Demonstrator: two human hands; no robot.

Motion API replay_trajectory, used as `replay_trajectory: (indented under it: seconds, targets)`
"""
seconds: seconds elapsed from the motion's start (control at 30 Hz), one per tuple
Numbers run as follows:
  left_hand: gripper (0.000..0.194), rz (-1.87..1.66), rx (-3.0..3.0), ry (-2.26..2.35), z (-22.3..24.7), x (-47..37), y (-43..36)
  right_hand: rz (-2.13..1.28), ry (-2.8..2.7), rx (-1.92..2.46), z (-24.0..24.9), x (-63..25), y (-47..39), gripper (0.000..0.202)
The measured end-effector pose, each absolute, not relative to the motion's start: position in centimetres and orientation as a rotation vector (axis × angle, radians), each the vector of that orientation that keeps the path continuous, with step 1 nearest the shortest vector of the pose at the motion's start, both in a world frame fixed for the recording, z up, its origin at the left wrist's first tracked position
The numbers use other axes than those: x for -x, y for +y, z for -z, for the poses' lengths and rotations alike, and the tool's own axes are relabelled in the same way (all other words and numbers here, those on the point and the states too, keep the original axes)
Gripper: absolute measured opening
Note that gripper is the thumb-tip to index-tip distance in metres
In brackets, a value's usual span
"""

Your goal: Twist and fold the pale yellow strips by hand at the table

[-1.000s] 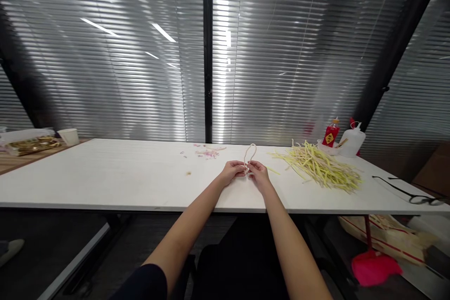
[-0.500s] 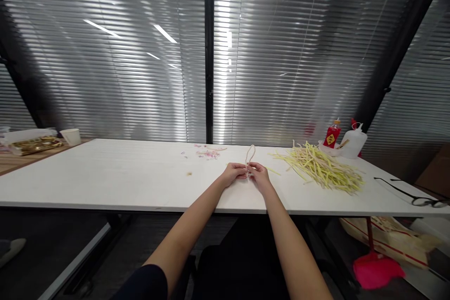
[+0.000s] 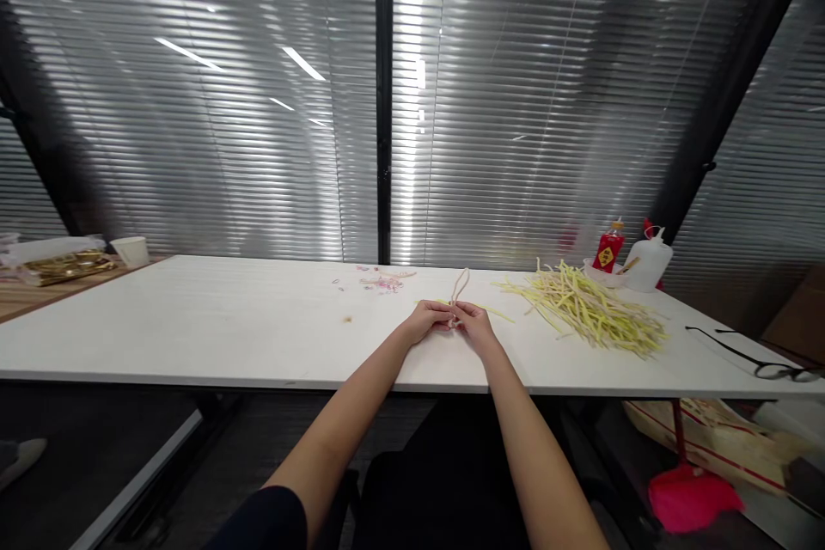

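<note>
Just over the near part of the white table (image 3: pixel 245 335), my left hand (image 3: pixel 429 318) and my right hand (image 3: pixel 475 324) meet, fingertips pinched together. Between them is a pale pink fuzzy stick, like a pipe cleaner (image 3: pixel 459 282), bent into a narrow loop that stands up above the fingers. Its lower ends are mostly covered by my fingertips. A yellow fuzzy stick (image 3: pixel 501 314) lies on the table behind my hands. To the right spreads a loose pile of yellow and pale pink fuzzy sticks (image 3: pixel 589 309).
Small pink and purple bits (image 3: pixel 387 282) lie at the back middle. A red bottle (image 3: pixel 608 247), a white squeeze bottle (image 3: pixel 650 262) and a bowl stand back right. Black-framed glasses (image 3: pixel 773 369) rest at the right edge. A paper cup (image 3: pixel 131 252) is far left.
The pink loop has become narrower and leans slightly more to the right. My fingers have shifted a little around its base; both hands stay in the same place.
</note>
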State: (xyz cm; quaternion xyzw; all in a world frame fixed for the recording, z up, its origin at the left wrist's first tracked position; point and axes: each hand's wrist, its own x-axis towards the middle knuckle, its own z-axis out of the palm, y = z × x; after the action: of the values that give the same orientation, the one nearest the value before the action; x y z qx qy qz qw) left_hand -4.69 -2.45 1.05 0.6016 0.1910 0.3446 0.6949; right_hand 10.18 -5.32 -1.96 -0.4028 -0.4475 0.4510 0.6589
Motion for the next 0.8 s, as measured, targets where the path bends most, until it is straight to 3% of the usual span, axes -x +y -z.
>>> replay_trajectory:
  seconds: [0.27, 0.8]
  targets:
    - [0.010, -0.721, -1.306, 0.363, -1.62, 4.91, -2.86, -1.062, -1.045, 0.926, 1.62, -10.21, -5.63, 0.039]
    - [0.030, -0.775, -1.499, 0.416, -0.91, 4.44, -2.55, -1.030, -1.073, 0.886, 2.05, -10.41, -5.41, 0.026]
